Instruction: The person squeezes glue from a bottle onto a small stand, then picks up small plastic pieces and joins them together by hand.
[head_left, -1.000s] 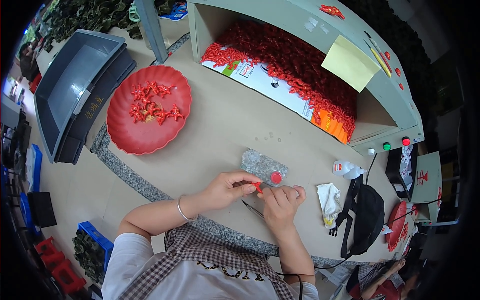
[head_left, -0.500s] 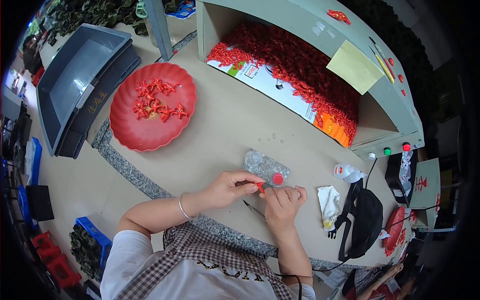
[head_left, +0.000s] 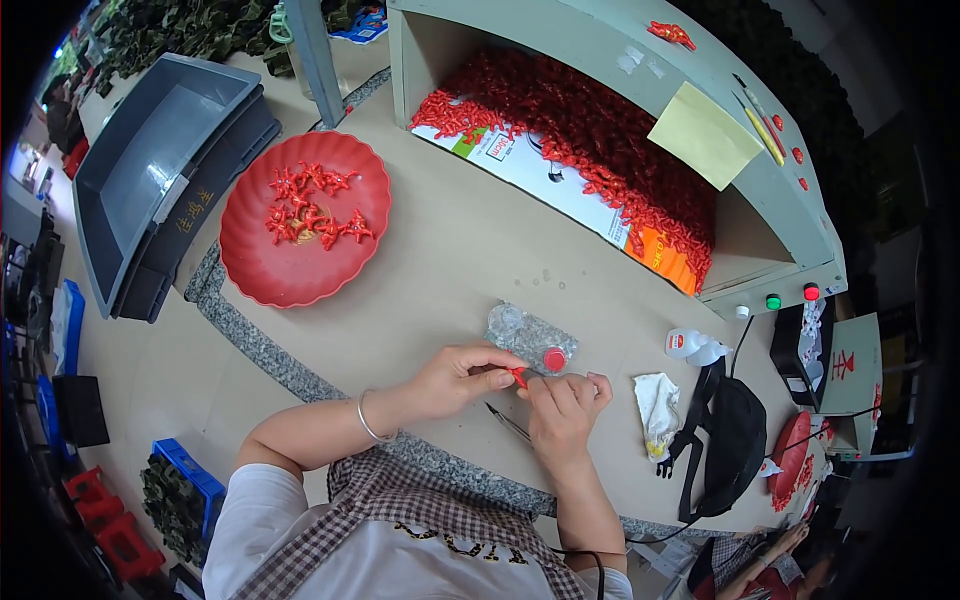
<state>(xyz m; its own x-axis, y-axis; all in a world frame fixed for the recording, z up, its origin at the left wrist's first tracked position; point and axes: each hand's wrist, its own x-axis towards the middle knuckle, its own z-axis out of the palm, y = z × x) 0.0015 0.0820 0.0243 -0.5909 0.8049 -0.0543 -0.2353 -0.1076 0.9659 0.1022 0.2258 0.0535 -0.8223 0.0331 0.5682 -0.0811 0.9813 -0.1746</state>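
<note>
My left hand [head_left: 455,382] is closed, thumb and fingertips pinching a small glossy red piece [head_left: 519,376]. My right hand [head_left: 565,418] meets it from the other side with its fingers curled. A bit of something dark grey shows at the right fingertips, too small to name. Just beyond the hands a clear plastic container [head_left: 545,335] lies on the table, with a red round cap [head_left: 554,358] at its near end. Beside my right hand rests a pair of metal tweezers [head_left: 508,422], partly hidden by that hand.
A red scalloped plate [head_left: 250,255] holds several red star-like pieces. Grey bins [head_left: 170,200] stand left of it. Many red pieces fill the pale cabinet [head_left: 755,265] at the back. To the right are white bottles [head_left: 695,346], a stained cloth [head_left: 657,410] and a black bag [head_left: 735,440].
The view has shifted very slightly. Both hands keep nearly the same place and grip around the small red piece.
</note>
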